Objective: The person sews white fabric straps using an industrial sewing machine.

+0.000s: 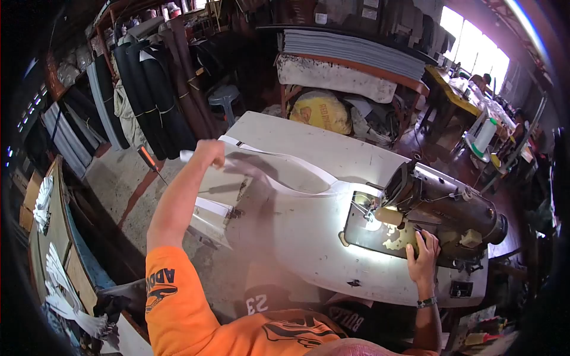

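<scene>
We see a matt white cloth strip (285,172), a worn dull metal sewing machine (445,207), and a smooth, scuffed white bench (309,237).

1. Orange short-sleeved shirt (178,314), with a dark logo printed on its left sleeve (160,286) (lettering only partly legible).
2. Black flame graphic (297,329) across the chest.
3. Dark wristwatch (426,302) above the right hand (423,256).

White strip (285,172) on a pale grey table (309,237); dark brown sewing machine (445,207); orange shirt (178,308) with black print; yellow sack (323,111).
</scene>
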{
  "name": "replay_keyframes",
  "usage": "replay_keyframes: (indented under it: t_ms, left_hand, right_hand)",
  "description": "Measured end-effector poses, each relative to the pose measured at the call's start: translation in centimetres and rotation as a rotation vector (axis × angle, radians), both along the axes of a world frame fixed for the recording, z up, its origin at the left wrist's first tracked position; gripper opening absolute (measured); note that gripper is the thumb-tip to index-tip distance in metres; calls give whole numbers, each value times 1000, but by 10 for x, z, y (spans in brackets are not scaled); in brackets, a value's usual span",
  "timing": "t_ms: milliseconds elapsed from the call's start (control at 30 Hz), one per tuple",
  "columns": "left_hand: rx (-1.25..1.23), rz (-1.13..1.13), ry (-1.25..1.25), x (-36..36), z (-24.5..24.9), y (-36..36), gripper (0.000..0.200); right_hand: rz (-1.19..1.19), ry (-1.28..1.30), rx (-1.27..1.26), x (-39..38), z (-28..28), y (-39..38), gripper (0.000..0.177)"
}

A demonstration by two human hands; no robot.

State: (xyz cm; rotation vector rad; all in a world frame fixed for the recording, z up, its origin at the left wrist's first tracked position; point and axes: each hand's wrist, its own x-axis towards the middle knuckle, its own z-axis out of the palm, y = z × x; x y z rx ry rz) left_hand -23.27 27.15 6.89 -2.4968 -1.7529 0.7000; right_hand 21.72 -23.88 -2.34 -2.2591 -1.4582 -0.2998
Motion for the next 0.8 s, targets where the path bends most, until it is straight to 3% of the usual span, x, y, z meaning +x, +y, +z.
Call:
replay_keyframes:
  t_ms: [67, 200, 300, 467, 567, 700, 767, 800]
  left_hand:
    - [63, -8, 33, -6, -19, -5, 41]
    - [426, -43, -271, -14, -52, 6, 43]
    - [456, -55, -260, -19, -63, 10, 42]
    - [312, -23, -266, -25, -36, -19, 39]
    - [302, -83, -259, -35, -43, -26, 35]
    - [202, -265, -474, -45, -6, -103, 47]
    - [218, -409, -645, -63, 7, -149, 39]
    - [167, -379, -744, -68, 17, -176, 35]
  right_hand:
    - [-14, -15, -2, 0, 1, -2, 46]
    - [-7, -21, -2, 2, -5, -2, 47]
    - [-8, -56, -21, 9, -16, -3, 48]
    - [-46, -94, -78, 7, -18, -7, 49]
    - [-59, -102, -69, 10, -23, -4, 50]
    - [-56, -68, -54, 10, -22, -7, 53]
    - [-71, -40, -50, 7, -18, -6, 53]
    - [-73, -26, -53, 5, -17, -7, 53]
